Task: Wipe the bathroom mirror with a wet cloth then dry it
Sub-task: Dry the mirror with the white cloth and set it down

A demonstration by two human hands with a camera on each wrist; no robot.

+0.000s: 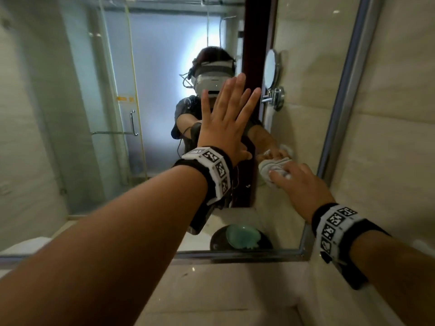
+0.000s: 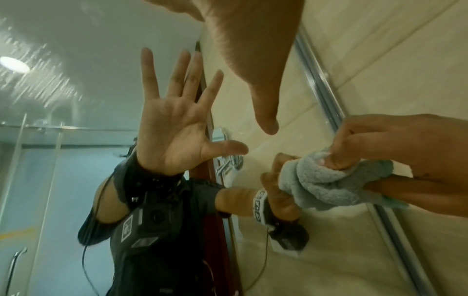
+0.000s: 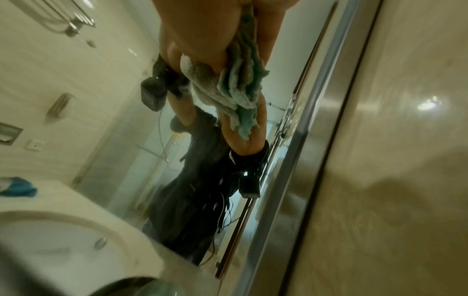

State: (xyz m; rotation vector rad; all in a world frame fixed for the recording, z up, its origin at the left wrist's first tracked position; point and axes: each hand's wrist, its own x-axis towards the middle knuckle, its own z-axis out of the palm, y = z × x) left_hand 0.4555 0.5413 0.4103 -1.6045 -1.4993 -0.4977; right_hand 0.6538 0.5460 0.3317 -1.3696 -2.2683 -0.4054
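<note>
The large bathroom mirror (image 1: 94, 114) fills the wall ahead. My left hand (image 1: 226, 118) is raised flat in front of its middle, fingers straight and spread, holding nothing; whether it touches the glass I cannot tell. In the left wrist view its thumb (image 2: 263, 112) points down beside the reflected palm. My right hand (image 1: 299, 182) grips a bunched grey-blue cloth (image 1: 270, 169) and presses it to the glass near the mirror's right edge. The cloth (image 2: 329, 180) bulges between curled fingers (image 2: 380, 136). From the right wrist the cloth (image 3: 238, 86) hangs under my right hand (image 3: 202, 30).
A metal frame (image 1: 339, 114) borders the mirror on the right, with beige tiled wall (image 1: 395, 114) beyond it. A beige stone counter (image 1: 223, 290) lies below. The glass reflects a shower door, a round wall mirror and a dark dish holding a teal item (image 1: 242, 234).
</note>
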